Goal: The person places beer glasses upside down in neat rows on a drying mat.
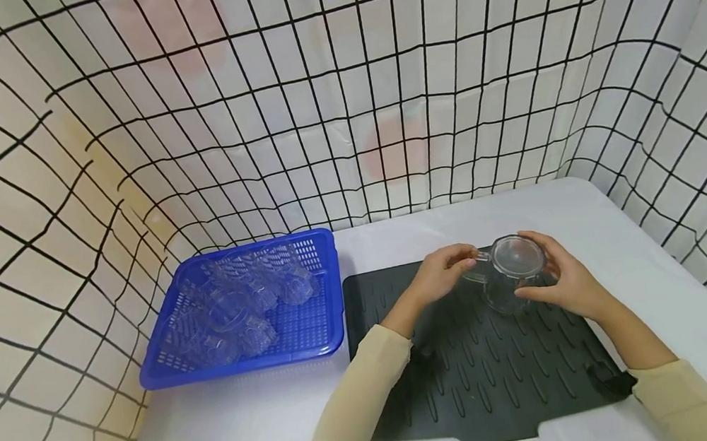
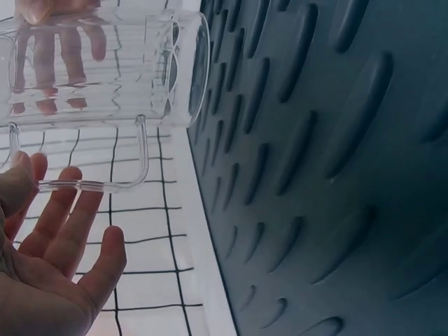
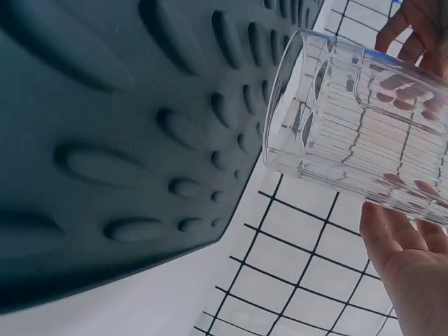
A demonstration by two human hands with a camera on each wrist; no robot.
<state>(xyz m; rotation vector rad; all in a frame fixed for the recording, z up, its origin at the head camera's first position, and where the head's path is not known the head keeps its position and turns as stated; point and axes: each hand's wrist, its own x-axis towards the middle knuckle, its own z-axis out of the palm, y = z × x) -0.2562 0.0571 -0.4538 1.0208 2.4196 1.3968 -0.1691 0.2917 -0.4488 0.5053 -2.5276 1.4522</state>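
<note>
A clear, see-through mug (image 1: 517,259) with a loop handle is held upright over the dark drying mat (image 1: 471,379). My left hand (image 1: 441,277) pinches the mug's handle (image 2: 91,186) between thumb and fingers; the little finger stands away from it in the left wrist view. On the opposite side, my right hand (image 1: 565,279) grips the mug's body, thumb toward me and fingers round the far side. The thick base of the mug (image 3: 364,119) hangs close over the ridged mat in both wrist views.
To the left stands a blue plastic basket (image 1: 331,322) with several clear glass-like pieces (image 1: 235,313) piled in it. Mat and basket sit on a white table (image 1: 252,429). A black wire grid (image 1: 350,118) with a pale sheet behind it encloses the back and sides.
</note>
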